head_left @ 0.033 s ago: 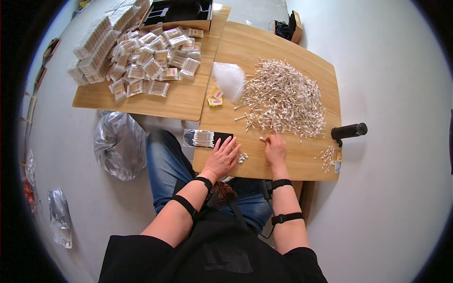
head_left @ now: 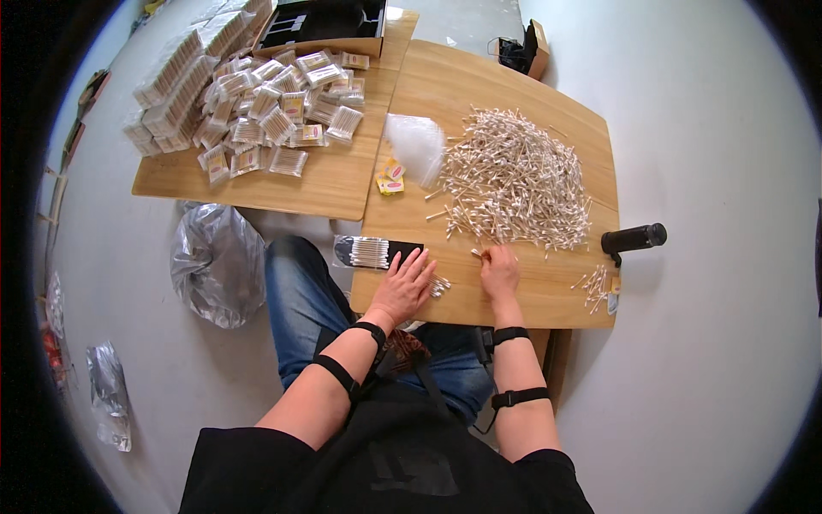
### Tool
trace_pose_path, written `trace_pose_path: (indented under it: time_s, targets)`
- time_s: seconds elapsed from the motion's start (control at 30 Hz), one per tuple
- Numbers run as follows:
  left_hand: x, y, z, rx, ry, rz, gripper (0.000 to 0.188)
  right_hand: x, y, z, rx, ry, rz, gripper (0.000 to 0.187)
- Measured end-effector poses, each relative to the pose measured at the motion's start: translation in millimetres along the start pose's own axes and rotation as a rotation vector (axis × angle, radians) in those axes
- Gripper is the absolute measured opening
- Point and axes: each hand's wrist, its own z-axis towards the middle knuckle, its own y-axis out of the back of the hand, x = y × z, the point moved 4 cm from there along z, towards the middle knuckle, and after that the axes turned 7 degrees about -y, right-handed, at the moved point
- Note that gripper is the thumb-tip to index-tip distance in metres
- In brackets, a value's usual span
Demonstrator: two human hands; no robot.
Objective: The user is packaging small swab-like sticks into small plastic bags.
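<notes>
My left hand (head_left: 404,287) lies with its fingers outstretched, their tips at the right end of a black flat piece (head_left: 401,248). A row of cotton swabs (head_left: 369,253) lies side by side on that piece, with clear plastic film around its left end. A few loose swabs (head_left: 440,286) poke out beside my left hand, partly hidden by it. My right hand (head_left: 500,272) is closed in a pinch on a cotton swab (head_left: 476,252), whose tip shows left of the fingers. Just beyond it spreads a big heap of loose cotton swabs (head_left: 518,184).
Clear plastic bags (head_left: 414,147) and yellow cards (head_left: 391,182) lie left of the heap. Several filled swab packets (head_left: 278,124) cover the left table (head_left: 342,195). A black cylinder (head_left: 634,239) and a small swab group (head_left: 595,289) are at the right edge.
</notes>
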Motion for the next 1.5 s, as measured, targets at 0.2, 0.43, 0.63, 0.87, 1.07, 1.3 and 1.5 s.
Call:
trace_pose_path:
  time_s: [0.2,0.43,0.63,0.87,1.07,1.3,1.5]
  targets:
    - [7.0,-5.3,-5.3,-0.030,0.036,-0.039,0.058,25.8,4.9,-14.3,-0.121,-0.167,0.189,0.009]
    - [4.3,-5.9,-0.4,-0.028,0.027,-0.024,0.059,63.0,-10.7,-38.0,0.056,-0.025,0.347,0.016]
    - [5.7,-7.2,-2.5,-0.034,0.035,-0.022,0.057,9.3,3.7,-30.5,-0.109,-0.227,0.181,0.017]
    - [4.1,-0.9,-2.5,-0.076,-0.001,-0.048,0.051,-20.3,1.6,-28.5,-0.054,-0.225,0.110,0.010]
    - [5.0,-4.9,-5.4,-0.028,-0.022,-0.056,0.051,18.8,-6.6,-35.8,-0.051,-0.145,0.200,0.008]
    - [4.0,-3.8,-1.6,-0.052,0.015,-0.049,0.057,63.4,-9.8,-52.6,0.041,-0.017,0.255,0.008]
    - [5.2,-6.7,-2.7,0.009,0.011,-0.014,0.058,73.2,-14.3,-85.9,-0.018,0.028,0.135,0.053]
